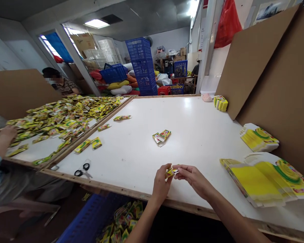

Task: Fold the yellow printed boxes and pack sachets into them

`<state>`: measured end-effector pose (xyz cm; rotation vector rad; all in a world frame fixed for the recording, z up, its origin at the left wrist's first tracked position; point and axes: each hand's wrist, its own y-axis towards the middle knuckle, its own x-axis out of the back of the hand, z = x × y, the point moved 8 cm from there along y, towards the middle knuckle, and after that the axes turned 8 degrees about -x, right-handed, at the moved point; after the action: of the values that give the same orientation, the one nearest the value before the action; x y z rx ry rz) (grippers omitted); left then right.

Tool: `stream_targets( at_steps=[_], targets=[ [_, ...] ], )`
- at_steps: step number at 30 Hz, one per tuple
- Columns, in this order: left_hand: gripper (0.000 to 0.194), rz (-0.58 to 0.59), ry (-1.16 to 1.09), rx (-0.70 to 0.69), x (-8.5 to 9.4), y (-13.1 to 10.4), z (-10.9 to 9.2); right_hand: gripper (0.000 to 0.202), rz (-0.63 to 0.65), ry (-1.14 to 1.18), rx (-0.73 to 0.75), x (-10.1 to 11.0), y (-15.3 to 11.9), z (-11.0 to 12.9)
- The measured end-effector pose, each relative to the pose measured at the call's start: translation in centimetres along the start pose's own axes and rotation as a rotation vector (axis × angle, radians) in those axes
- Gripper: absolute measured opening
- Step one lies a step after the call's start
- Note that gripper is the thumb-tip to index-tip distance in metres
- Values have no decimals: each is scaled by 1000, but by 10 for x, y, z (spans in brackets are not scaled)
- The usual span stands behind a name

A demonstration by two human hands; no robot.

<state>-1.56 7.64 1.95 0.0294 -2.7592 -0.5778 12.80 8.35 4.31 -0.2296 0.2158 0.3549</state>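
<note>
Over the front edge of the white table, my left hand [160,182] grips a small yellow carton [169,173], partly covered by the fingers. My right hand [194,178] has its thumb and fingertips pinched together at the carton's white end flap. Farther up the table, two small cartons [164,134] lie against each other with white flaps sticking out. Stacks of flat yellow cartons [255,184] are fanned out to the right of my right hand, with another stack [259,137] behind them.
Black-handled scissors [86,167] and several loose cartons [96,143] lie left. Beyond a wooden strip [91,130] is a large carton heap [73,118], with a co-worker's hand [7,133] at it. A blue crate [83,216] of cartons stands below the front edge. Cardboard [263,50] borders the right.
</note>
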Motion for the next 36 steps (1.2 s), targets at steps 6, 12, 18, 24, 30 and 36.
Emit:
stream_targets(
  at_steps=[6, 12, 18, 24, 30, 36],
  targets=[
    [51, 76, -211, 137, -9, -18, 13, 36, -323, -54, 194, 34, -13, -17],
    [49, 96, -341, 192, -9, -20, 15, 34, -269, -107, 184, 16, -6, -60],
    [52, 101, -413, 249, -7, -27, 19, 29, -277, -196, 213, 11, -5, -61],
    [44, 139, -441, 311, -5, -27, 23, 26, -300, -285, 215, 13, -6, -63],
    [27, 125, -414, 305, -4, -20, 24, 26, -294, -345, 233, 7, -5, -57],
    [25, 61, -444, 260, -1, -13, 24, 22, -298, -340, 275, 2, 1, -51]
  ],
)
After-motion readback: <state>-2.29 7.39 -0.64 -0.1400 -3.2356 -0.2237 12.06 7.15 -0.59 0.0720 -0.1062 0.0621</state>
